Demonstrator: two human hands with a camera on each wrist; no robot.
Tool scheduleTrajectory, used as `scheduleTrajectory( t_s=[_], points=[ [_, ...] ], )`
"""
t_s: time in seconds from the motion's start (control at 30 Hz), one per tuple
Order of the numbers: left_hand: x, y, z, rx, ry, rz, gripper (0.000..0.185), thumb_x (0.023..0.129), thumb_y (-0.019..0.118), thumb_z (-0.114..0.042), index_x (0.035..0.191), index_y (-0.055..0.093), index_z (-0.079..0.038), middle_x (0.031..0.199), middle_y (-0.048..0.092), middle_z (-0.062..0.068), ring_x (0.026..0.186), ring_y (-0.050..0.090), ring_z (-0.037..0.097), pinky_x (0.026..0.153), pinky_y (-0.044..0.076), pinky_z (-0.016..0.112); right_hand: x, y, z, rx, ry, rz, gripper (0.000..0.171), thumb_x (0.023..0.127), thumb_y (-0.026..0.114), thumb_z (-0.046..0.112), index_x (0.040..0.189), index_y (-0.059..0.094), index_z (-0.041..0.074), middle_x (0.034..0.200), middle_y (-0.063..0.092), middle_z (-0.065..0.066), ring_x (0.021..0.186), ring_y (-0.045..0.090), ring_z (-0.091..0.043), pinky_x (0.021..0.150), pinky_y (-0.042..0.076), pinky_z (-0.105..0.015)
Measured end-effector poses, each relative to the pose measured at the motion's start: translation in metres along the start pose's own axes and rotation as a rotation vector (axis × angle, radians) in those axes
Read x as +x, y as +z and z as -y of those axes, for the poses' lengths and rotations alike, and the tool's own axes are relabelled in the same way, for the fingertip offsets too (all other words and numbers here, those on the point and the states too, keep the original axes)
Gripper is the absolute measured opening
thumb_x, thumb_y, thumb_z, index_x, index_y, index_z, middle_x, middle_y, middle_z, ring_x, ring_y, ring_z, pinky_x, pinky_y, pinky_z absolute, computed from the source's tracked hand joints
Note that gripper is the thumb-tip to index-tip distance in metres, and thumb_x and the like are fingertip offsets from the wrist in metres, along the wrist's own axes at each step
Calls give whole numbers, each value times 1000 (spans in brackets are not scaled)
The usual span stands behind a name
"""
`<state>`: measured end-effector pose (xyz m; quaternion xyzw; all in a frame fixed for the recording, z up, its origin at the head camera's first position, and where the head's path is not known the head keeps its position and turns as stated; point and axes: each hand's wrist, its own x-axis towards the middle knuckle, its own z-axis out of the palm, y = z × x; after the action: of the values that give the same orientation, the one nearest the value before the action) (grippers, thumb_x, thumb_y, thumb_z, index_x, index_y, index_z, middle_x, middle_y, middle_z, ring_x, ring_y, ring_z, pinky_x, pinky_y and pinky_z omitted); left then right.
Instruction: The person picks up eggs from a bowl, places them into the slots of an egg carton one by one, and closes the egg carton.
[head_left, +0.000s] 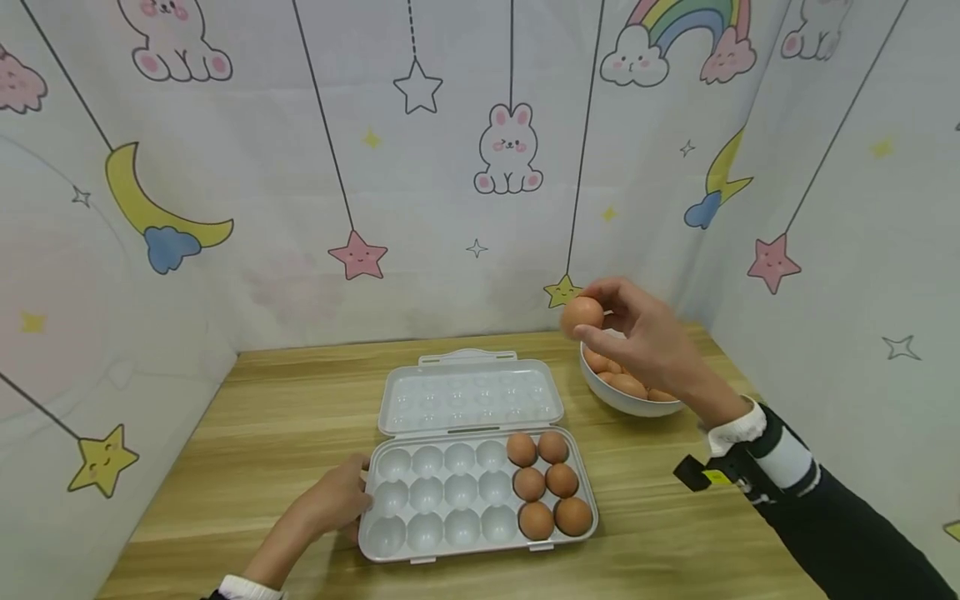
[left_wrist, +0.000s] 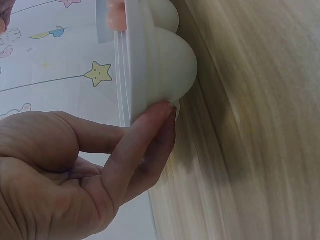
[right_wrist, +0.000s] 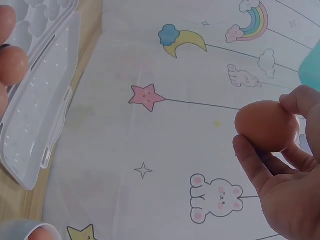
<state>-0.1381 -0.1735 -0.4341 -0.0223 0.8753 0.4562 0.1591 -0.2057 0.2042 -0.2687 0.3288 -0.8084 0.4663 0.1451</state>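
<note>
My right hand point(head_left: 643, 337) pinches a brown egg point(head_left: 582, 317) between thumb and fingertips, raised above the white bowl point(head_left: 628, 408). In the right wrist view the same egg point(right_wrist: 267, 126) is clear of everything else. On the table lies a white plastic egg carton point(head_left: 442, 546) with its lid point(head_left: 471, 396) folded back. Brown eggs point(head_left: 529, 483) fill its two rightmost columns; the cups point(head_left: 427, 492) to the left hold none. At the carton's left edge, my left hand point(head_left: 336, 498) grips the rim, and the left wrist view shows fingertips point(left_wrist: 162, 112) against a rounded cup.
Several more brown eggs point(head_left: 626, 383) lie in the bowl, partly hidden by my right hand. The wooden table point(head_left: 292, 400) is bounded by a white printed cloth point(head_left: 450, 292) at the back and on both sides.
</note>
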Motion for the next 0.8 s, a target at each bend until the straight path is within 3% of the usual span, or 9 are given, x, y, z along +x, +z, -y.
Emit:
scheduleTrajectory(
  t_s=[0.2,0.43,0.57,0.7,0.8],
  points=[
    [0,1,2,-18,2,-5,45,79,48,16,121,33,18,84,56,21,62,62,26,45,55,37,-8,16,-2,43,-48,83,37,82,66,1,116,51,1,110,55,-8,90,59,-19,78,54,-27],
    [0,2,2,-25,-5,-7,45,79,47,16,122,33,17,85,56,21,63,62,26,46,55,37,-15,41,11,16,-19,206,37,82,66,-1,115,50,-3,111,56,-13,94,60,-22,83,53,-31],
    [0,1,0,-13,-8,-8,45,79,48,15,122,33,17,85,56,21,63,62,26,45,55,36,-20,62,-14,19,8,278,38,84,66,7,119,52,4,112,56,-6,95,59,-17,84,52,-29],
    [-1,1,-1,-3,-2,-9,45,80,49,15,122,33,17,85,55,20,63,62,26,45,55,36,-25,82,-44,-67,-3,332,35,84,67,20,116,55,12,107,57,6,94,58,-9,81,52,-25],
    [0,1,-2,3,-2,-9,45,80,49,15,122,33,17,85,56,20,62,62,26,45,55,36,-27,96,-57,-108,-16,365,34,82,69,22,112,56,12,102,58,7,91,58,-8,80,53,-27]
  ],
)
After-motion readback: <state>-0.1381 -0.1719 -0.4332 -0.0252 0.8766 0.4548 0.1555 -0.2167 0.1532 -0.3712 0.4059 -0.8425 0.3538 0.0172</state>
